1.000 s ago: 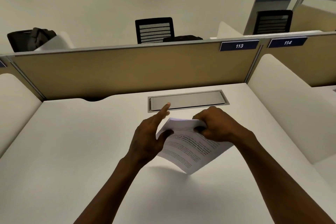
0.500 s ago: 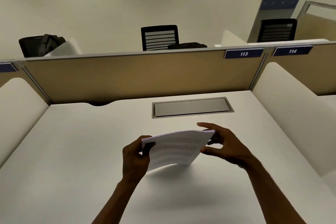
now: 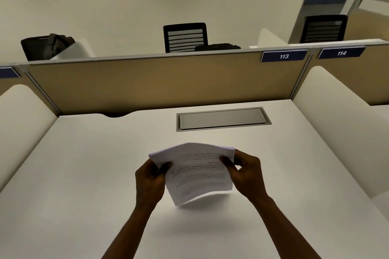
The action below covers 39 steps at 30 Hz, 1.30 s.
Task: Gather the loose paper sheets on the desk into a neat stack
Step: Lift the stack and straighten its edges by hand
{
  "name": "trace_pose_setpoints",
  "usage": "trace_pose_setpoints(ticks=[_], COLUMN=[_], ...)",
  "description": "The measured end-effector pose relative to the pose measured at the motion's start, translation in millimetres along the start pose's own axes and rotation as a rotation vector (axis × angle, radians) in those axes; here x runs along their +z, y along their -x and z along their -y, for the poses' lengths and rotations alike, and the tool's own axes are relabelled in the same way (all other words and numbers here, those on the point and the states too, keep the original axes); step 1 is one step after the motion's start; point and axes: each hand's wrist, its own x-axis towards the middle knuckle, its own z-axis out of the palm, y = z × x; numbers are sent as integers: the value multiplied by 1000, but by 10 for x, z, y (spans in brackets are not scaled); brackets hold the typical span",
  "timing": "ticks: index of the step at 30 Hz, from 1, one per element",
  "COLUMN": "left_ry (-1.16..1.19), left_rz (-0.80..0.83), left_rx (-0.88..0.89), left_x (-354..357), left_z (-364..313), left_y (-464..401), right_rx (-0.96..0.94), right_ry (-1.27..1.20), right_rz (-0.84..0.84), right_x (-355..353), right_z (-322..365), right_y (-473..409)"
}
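Paper sheets (image 3: 197,176) gathered in 1 bundle, held up above the white table (image 3: 84,174), printed text upside down to the camera. Left hand (image 3: 150,178) gripping the left edge, thumb on top. Right hand (image 3: 246,172) pinching the right edge, thumb on the printed side. Lower edge bent, shadow below on the table. Grey cable hatch (image 3: 223,119) behind, well apart.
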Motion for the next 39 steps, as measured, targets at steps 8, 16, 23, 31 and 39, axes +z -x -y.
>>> trace_pose_setpoints(ticks=[8, 16, 23, 31, 39], left_ry=[-4, -39, -7, 3, 49], left_rz=[-3, 20, 49, 49, 15], left_rx=[-15, 24, -24, -39, -64], left_x=[-13, 0, -43, -20, 11], left_z=[32, 37, 73, 64, 16], left_y=[-12, 43, 30, 25, 23], right_rx=[76, 139, 146, 150, 296], right_ry=[-103, -186, -188, -209, -169], right_rz=[-69, -69, -39, -43, 218], right_x=[104, 125, 146, 134, 17], right_z=[-70, -160, -170, -181, -380], right_y=[88, 138, 142, 143, 134])
